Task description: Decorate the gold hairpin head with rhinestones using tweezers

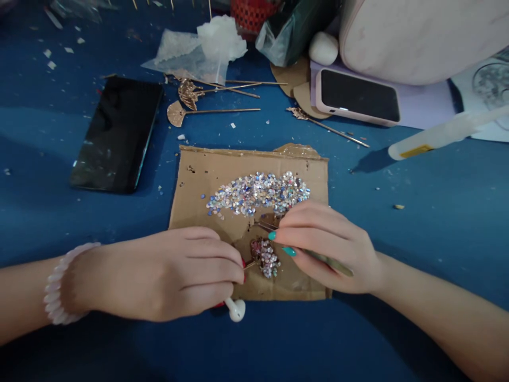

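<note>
A brown cardboard sheet [199, 180] lies on the blue cloth and carries a heap of small iridescent rhinestones [258, 192]. Below the heap sits a leaf-shaped hairpin head [265, 257] partly covered with stones. My left hand [167, 273] is closed, pinching the pin's thin stem at its left side, and a white knob [236, 309] pokes out under its fingers. My right hand [330, 246] is closed round a slim tool [332, 261] whose tip [263, 226] lies flat at the edge of the heap, above the pin head. A pale bead bracelet is on my left wrist.
A black phone [117, 132] lies at the left, a pink-cased phone [358, 96] at the upper right. Several gold hairpins [210, 98] lie beyond the cardboard. A white glue tube [437, 135] lies at the right, with plastic bags and a pale bag behind.
</note>
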Action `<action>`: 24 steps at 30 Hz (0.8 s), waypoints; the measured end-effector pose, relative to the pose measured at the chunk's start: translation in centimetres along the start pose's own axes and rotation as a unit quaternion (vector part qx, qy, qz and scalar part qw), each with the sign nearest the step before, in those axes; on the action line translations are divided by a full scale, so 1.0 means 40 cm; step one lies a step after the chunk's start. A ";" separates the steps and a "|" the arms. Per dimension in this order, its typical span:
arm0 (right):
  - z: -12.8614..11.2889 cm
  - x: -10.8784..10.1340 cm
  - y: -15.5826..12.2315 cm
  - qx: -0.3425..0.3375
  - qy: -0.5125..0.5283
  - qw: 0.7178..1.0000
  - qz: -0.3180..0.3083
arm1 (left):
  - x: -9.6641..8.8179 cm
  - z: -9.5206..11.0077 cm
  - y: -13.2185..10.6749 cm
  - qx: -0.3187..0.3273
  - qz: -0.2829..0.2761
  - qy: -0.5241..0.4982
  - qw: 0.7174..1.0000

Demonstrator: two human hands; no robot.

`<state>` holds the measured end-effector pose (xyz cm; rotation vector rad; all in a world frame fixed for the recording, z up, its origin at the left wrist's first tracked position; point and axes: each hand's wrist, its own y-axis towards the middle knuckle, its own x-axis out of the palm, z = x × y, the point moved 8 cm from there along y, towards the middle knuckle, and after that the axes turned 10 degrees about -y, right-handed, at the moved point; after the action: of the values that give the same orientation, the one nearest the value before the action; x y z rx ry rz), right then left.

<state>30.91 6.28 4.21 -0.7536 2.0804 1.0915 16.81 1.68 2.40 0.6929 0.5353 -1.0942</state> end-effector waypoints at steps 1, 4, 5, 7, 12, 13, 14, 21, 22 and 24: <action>-0.001 0.000 -0.001 -0.001 -0.001 1.000 -0.001 | 0.001 -0.001 0.000 -0.001 0.001 -0.001 1.000; -0.005 0.000 -0.004 -0.008 -0.003 1.000 -0.001 | 0.004 -0.003 -0.003 -0.002 0.000 0.000 1.000; -0.006 0.000 -0.004 -0.010 -0.005 1.000 -0.003 | 0.005 -0.004 -0.005 -0.002 0.000 0.001 1.000; -0.006 0.001 -0.005 -0.010 -0.008 1.000 -0.004 | 0.007 -0.004 -0.007 -0.002 -0.001 0.003 1.000; -0.006 -0.003 -0.006 -0.009 -0.015 1.000 0.005 | 0.007 -0.004 -0.009 0.000 -0.005 0.010 1.000; -0.006 -0.004 -0.006 -0.008 -0.017 1.000 0.007 | 0.006 -0.003 -0.009 0.001 -0.004 0.011 1.000; -0.006 -0.005 -0.006 -0.006 -0.019 1.000 0.008 | 0.006 -0.003 -0.008 0.000 -0.004 0.012 1.000; -0.006 -0.008 -0.007 -0.009 -0.017 1.000 0.018 | 0.008 -0.002 -0.010 0.005 -0.006 0.011 1.000; -0.005 -0.009 -0.007 -0.008 -0.017 1.000 0.022 | 0.009 -0.002 -0.010 0.006 -0.006 0.012 1.000; -0.002 -0.010 -0.006 -0.003 -0.017 1.000 0.025 | 0.009 -0.002 -0.010 0.009 -0.006 0.013 1.000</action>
<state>31.32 6.15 4.45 -0.6846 2.0769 1.1305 16.55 1.40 2.00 0.7209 0.5535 -1.1042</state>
